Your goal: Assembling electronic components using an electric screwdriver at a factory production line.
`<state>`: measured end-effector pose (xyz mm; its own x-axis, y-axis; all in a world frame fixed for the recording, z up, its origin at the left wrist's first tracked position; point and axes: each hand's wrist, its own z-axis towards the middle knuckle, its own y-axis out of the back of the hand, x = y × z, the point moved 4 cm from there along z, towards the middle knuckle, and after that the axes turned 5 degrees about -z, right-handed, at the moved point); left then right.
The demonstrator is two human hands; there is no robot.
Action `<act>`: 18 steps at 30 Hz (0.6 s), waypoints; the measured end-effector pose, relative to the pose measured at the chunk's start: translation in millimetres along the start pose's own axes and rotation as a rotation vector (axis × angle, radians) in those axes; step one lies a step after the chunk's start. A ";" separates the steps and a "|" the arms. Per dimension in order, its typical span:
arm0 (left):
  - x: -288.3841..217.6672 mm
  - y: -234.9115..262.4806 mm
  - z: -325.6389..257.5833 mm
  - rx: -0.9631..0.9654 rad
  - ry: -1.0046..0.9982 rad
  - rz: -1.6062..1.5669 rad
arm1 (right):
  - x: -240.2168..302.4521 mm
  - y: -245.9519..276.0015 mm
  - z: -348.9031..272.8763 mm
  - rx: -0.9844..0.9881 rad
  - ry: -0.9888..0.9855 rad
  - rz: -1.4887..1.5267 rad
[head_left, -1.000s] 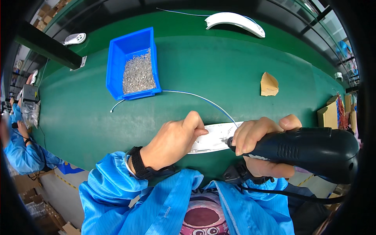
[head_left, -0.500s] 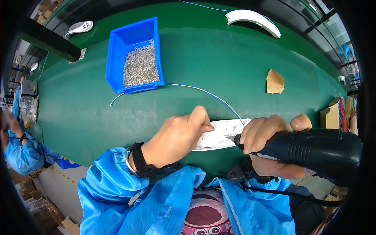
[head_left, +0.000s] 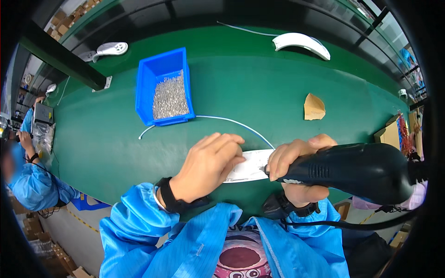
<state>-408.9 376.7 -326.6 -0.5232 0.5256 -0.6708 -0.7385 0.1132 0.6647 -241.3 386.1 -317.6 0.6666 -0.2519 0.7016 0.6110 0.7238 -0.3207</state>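
A black electric screwdriver [head_left: 352,169] lies in my right hand [head_left: 296,162], whose fingers wrap round its front end. Its tip points left and meets the white, shallow, curved plastic part [head_left: 252,167] on the table. My left hand [head_left: 211,160] is bent over the left end of that part, fingers curved; the hidden fingertips appear to grip it. A thin blue-and-white cable [head_left: 236,122] curves away from the part's far side, passing by the front of the blue bin [head_left: 164,121].
Many small metal screws [head_left: 171,98] fill part of the bin. A torn piece of brown cardboard [head_left: 314,107] lies to the right. Farther back rest a white curved cover [head_left: 303,42] and a white part with holes [head_left: 112,48]. Another person [head_left: 34,173] in blue works at far left.
My left hand's fingers have loosened from a tight pinch and stretched out somewhat. The screwdriver and my right hand have shifted a little left. The view has tilted, so the bench appears lower.
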 end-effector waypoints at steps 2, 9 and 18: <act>-15.1 5.1 1.6 0.011 0.026 0.087 | 0.2 -3.1 1.3 -0.282 -0.011 -0.336; -42.1 -12.0 -0.7 -0.031 -0.067 -0.010 | 28.0 -17.9 16.5 -0.208 0.199 -0.076; -46.8 -21.2 1.4 -0.041 -0.018 0.006 | 35.1 -18.9 8.4 -0.180 0.156 -0.149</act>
<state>-368.2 350.9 -308.8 -0.5207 0.5411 -0.6604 -0.7520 0.0755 0.6548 -233.0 369.0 -281.5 0.6126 -0.4533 0.6475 0.7641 0.5492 -0.3384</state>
